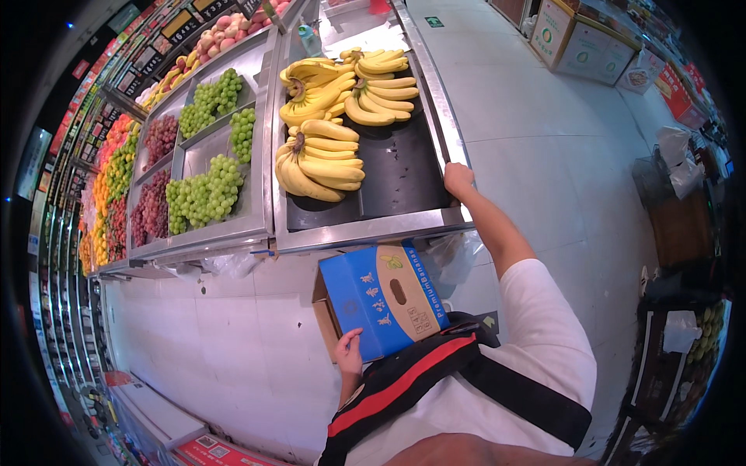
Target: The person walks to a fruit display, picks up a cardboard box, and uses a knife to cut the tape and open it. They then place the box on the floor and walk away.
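Note:
My right hand (pixel 459 177) is curled over the metal rim (pixel 432 110) of a fruit display stand, near its corner. On the black display surface lie banana bunches: one at the near left (pixel 320 160), others at the far left (pixel 315 90) and far right (pixel 382 99). Below the stand, close to my body, is a tilted blue and brown cardboard banana box (pixel 373 297) with a handle hole; one open side faces left. My left hand (pixel 349 349) is at the box's lower left edge, fingers bent against it. Whether it grips the edge is unclear.
Left of the bananas, metal trays hold green grapes (pixel 207 192) and red grapes (pixel 152 204), with colourful fruit (pixel 116 169) beyond. A bottle (pixel 309 39) stands behind the bananas. Plastic bags (pixel 457 253) hang under the stand's edge. Cartons (pixel 588 49) stand across the aisle at upper right.

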The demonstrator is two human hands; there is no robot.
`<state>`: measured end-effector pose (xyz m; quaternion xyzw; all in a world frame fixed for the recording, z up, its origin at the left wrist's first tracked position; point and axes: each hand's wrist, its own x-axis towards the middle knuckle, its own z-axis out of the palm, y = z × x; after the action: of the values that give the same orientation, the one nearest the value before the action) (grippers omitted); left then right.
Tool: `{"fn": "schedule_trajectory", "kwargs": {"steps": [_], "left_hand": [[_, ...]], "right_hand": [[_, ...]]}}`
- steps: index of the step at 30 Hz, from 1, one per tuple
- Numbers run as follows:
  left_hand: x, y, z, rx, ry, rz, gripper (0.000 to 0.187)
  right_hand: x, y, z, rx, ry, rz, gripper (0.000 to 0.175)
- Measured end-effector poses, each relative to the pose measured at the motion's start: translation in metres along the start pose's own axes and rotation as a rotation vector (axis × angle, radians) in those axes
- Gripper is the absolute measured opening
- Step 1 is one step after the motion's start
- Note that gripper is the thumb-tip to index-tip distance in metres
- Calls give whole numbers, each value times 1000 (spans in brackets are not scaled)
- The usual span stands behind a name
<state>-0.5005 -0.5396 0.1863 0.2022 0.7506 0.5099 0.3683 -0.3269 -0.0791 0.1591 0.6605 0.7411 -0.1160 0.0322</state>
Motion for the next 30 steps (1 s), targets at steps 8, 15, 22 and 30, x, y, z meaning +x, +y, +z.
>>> {"fn": "schedule_trajectory", "kwargs": {"steps": [8, 15, 22, 30], "left_hand": [[0, -1, 0, -49, -6, 11, 15], [-2, 5, 1, 3, -3, -5, 15], [-3, 4, 4, -61, 22, 47, 15], [-6, 2, 6, -99, 34, 56, 15]], "right_hand": [[7, 12, 6, -53, 44, -139, 13], [13, 31, 1, -30, -40, -465, 11], [4, 39, -10, -296, -150, -737, 33], [2, 36, -10, -413, -17, -864, 45]]}}
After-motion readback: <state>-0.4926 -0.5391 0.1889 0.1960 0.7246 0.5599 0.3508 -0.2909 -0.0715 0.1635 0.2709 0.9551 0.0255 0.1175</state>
